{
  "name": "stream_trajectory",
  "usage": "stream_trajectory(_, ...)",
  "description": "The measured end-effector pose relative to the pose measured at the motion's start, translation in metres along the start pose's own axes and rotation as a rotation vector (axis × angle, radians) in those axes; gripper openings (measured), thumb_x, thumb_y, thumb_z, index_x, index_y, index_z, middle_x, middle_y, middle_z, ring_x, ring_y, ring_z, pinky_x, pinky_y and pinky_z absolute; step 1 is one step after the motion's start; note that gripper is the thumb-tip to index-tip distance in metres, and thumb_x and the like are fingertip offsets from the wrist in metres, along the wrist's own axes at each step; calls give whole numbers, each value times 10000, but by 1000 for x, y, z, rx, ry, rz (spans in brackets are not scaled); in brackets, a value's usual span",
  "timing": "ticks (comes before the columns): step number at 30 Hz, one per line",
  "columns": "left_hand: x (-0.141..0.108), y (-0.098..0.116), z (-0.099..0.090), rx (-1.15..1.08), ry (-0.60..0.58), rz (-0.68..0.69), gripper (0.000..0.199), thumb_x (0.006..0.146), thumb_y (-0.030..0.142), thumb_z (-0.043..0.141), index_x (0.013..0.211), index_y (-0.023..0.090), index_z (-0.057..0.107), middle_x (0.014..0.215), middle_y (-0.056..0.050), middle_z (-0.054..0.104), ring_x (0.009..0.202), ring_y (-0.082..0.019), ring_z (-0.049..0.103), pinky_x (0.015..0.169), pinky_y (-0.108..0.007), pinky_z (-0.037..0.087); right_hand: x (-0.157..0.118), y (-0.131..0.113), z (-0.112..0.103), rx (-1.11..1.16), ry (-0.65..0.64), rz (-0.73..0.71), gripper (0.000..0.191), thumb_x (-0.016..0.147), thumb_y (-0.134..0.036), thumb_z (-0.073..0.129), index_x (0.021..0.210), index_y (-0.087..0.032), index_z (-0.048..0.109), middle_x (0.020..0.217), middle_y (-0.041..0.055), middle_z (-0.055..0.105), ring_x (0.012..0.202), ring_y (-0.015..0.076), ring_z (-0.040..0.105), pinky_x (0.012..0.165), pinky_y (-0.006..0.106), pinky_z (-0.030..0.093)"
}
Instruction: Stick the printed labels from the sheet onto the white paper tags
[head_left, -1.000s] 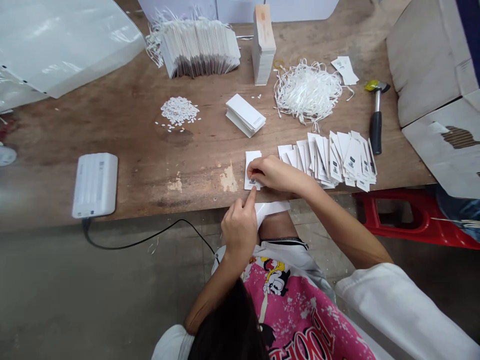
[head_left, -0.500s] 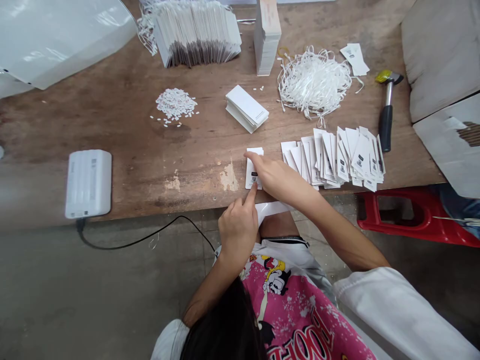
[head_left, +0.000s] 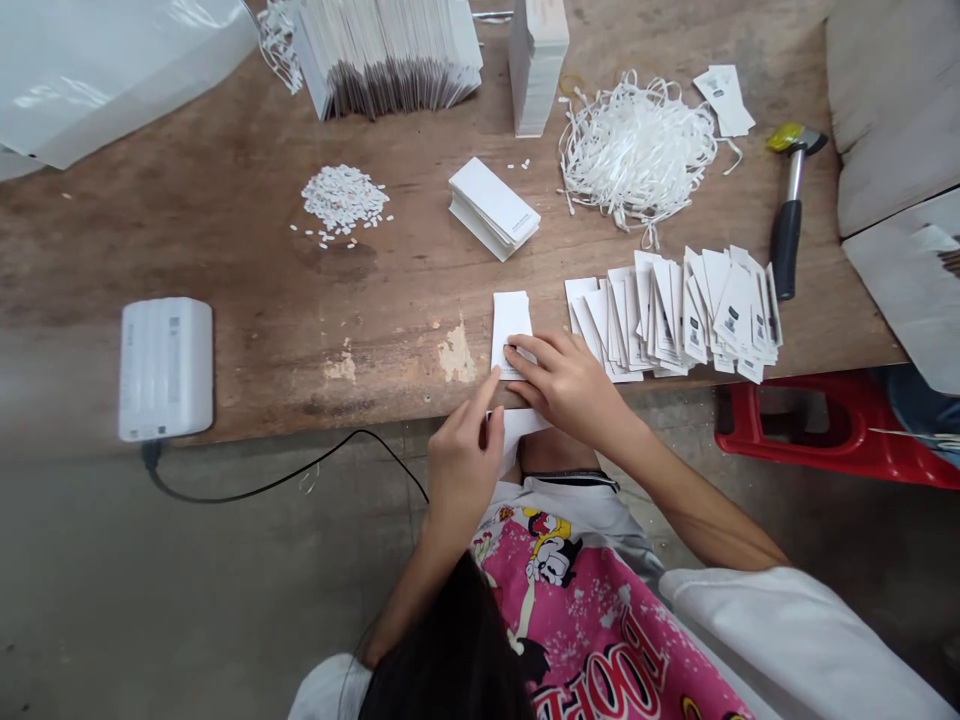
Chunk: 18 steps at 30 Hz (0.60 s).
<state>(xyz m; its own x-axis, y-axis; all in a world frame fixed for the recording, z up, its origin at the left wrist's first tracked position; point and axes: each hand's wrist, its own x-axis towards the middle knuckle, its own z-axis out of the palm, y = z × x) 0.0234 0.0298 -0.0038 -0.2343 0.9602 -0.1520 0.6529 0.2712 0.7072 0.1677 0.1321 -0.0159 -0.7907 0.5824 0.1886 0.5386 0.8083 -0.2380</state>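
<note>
— Left hand and right hand: state?
— Apart; right fingers rest on the card, centre of frame, left index at its lower corner.
— Grips?
— Cannot tell; a strip shows beside the left.

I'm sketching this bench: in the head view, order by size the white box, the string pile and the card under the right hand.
1. String pile
2. White box
3. Card, partly covered by the right hand
</note>
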Motion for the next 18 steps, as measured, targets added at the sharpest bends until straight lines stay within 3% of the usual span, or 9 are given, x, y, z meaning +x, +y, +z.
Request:
stream_trajectory(6,-9,-10,-2,-332,52,-140,211,881,301,553,1001,244,717,956,-22,724,758,-150,619,744,-240,452,-1,0,-1,38,98,-32,243,935,-195,515,1137,-140,640,1163,127,673,992,262,584,809,425,465)
stream_trajectory(9,-9,-10,0,-373,36,-138,185,863,299,574,935,244,736,861,-10,717,726,-145,615,718,-234,447,-14,-2,-12,88,282,5,279,929,-135,504,1172,-177,634,1139,112,683,982,220,626,796,374,527)
stream_trajectory(11,-8,-10,0,-394,12,-138,171,850,301,591,898,245,746,824,-6,710,713,-142,613,699,-229,444,-27,1,-26,56,457,104,318,915,-117,523,1191,-226,637,1106,92,694,972,207,655,800,350,557)
stream_trajectory(15,-10,-14,-2,-574,-99,-256,158,790,329,661,850,217,754,860,-31,738,752,-159,648,692,-231,471,-66,27,-53,-155,803,306,403,846,-74,617,1184,-289,667,1029,66,716,904,240,687,803,392,560)
stream_trajectory(17,-11,-18,-3,-698,-177,-336,184,764,349,692,839,192,751,865,-48,749,761,-168,663,693,-238,489,-87,47,-60,-195,841,357,419,827,-65,641,1174,-296,679,1030,65,717,906,246,683,804,387,553)
stream_trajectory(18,-12,-20,-3,-749,-204,-364,194,756,355,703,839,185,748,865,-51,751,764,-168,666,694,-238,495,-97,56,-61,-185,800,373,408,832,-76,638,1173,-298,680,1042,68,713,915,249,679,809,392,551)
